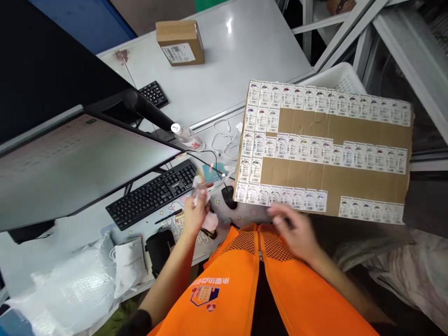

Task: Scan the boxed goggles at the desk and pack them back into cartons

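My left hand [196,210] is closed around a small whitish, partly see-through thing [199,182], too blurred to name, above the desk between the keyboard [150,193] and the black mouse [229,197]. A pale pink item [210,220] shows just beside that hand. Over on the right, my right hand [296,231] has its fingers apart and holds nothing visible. It hovers by the lower edge of a brown cardboard sheet [304,122], on which rows of white printed labels [297,198] are stuck. Whether its fingertips touch the cardboard I cannot tell.
A monitor [87,163] leans in from the left. Behind the keyboard stand a plastic bottle [189,136] and a white cable [224,135]. A sealed carton [180,42] sits farther back. A white basket [345,79] is behind the cardboard; plastic-wrapped packages [75,275] lie at lower left.
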{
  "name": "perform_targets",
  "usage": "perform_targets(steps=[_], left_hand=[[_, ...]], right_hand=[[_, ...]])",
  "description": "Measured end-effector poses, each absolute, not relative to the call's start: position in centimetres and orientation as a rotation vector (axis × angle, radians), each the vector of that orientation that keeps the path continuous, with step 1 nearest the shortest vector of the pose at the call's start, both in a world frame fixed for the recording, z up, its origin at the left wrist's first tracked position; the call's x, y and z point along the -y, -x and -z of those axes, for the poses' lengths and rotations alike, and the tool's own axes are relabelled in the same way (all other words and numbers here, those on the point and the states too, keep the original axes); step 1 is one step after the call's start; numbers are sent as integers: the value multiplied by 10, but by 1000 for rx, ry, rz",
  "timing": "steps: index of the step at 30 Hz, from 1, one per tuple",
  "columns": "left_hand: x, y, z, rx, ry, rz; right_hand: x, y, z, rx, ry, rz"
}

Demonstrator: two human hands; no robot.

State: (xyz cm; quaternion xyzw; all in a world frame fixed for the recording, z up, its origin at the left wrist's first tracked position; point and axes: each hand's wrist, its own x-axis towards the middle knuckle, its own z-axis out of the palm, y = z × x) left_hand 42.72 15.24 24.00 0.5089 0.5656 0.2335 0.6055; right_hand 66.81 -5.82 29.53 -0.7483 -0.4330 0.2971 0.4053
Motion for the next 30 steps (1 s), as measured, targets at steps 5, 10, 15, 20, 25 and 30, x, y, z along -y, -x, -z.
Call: perform_targets(steps=[5,10,15,20,25,30], left_hand=[[-137,-370,-262,-1432,-1152,-643],[-105,-328,-271,-1596,-1206,-592],[-80,-303,-281,-1741,-1145,-538],[-67,-295,-284,-1818,-1083,-548],[-67,-290,-279,-1851,-1054,-493],[-77,-296,-280,-1830,-1128,-386]], right_hand=[[4,-579,-221,1351,1612,-1401],[-31,-521,-160,1632,1846,-1423],[-29,-479,-136,1658,1894,-1340],[-12,-465,-109,1592,1968,-1384],[-13,-464,-100,1617,2051,-1357],[-29,-465,-104,1584,2145,-1432]])
